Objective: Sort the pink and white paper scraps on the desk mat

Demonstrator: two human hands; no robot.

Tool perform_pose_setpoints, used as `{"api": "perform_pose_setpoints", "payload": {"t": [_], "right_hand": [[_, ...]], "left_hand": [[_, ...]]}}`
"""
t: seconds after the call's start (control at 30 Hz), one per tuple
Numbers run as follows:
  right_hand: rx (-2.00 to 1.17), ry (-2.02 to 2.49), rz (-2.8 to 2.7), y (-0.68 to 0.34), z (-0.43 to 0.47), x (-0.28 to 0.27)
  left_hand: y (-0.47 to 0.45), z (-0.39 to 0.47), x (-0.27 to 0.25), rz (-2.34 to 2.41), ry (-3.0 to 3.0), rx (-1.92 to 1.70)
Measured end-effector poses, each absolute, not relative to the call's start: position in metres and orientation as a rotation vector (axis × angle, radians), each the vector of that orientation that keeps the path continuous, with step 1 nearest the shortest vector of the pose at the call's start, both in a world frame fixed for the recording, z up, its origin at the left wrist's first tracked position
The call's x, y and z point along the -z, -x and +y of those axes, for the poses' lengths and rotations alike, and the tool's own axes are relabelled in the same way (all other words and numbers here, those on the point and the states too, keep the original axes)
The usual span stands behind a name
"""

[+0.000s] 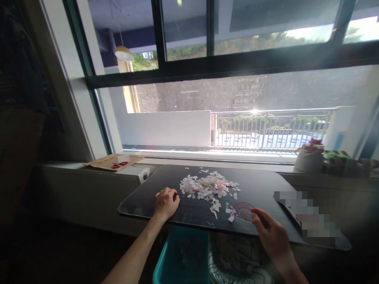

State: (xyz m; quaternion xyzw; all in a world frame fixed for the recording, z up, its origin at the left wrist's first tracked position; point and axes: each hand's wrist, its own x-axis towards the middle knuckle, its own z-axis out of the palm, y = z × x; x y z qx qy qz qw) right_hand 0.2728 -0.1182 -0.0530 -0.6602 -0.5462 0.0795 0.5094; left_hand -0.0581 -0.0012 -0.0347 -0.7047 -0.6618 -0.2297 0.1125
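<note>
A loose pile of torn paper scraps lies on the dark tabletop, with a few strays trailing toward its front edge. My left hand rests on the table left of the pile, fingers curled in; nothing shows in them. Near the front edge, my right hand grips a clear protractor with pinkish markings by its right end. The protractor's left end is beside several scraps. Below the table's front edge is a teal bin with scraps dimly visible inside.
Red-handled scissors lie on brown paper on the ledge at left. A blurred-out item is at the table's right side. A potted plant stands by the window. A patterned cushion-like thing is beside the bin.
</note>
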Motion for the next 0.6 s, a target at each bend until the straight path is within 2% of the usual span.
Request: {"api": "perform_pose_setpoints", "payload": {"t": [0.6], "right_hand": [[-0.346, 1.562, -1.349, -0.272, -0.128, 0.052]], "left_hand": [[0.059, 0.000, 0.036, -1.931, 2.067, 0.684]]}}
